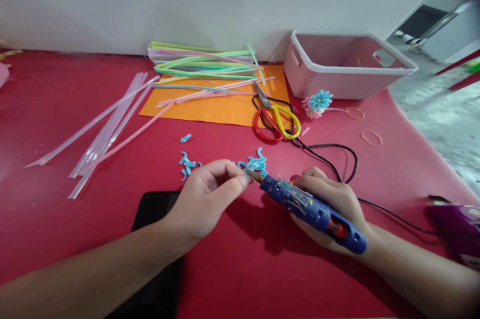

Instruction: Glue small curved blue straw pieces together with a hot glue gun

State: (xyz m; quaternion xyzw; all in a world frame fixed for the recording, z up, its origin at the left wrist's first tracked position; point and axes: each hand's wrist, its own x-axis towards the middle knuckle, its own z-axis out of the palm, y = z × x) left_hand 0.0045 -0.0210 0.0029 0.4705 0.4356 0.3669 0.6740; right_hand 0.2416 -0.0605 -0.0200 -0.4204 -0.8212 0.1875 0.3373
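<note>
My right hand (330, 209) is wrapped round a blue glue gun (311, 206), its nozzle pointing left. My left hand (208, 196) pinches a small cluster of curled blue straw pieces (254, 164) right at the nozzle tip. More curled blue straw bits (187, 161) lie loose on the red table (75, 209) just above my left hand. The gun's black cord (337, 151) loops away to the right.
An orange sheet (217, 106) holds coloured straws (202, 61); clear straws (108, 126) lie to its left. Red and yellow scissors (275, 119), a finished blue-pink flower (318, 103), rubber bands (372, 137) and a white bin (348, 64) sit at right. A black phone (155, 204) lies under my left forearm.
</note>
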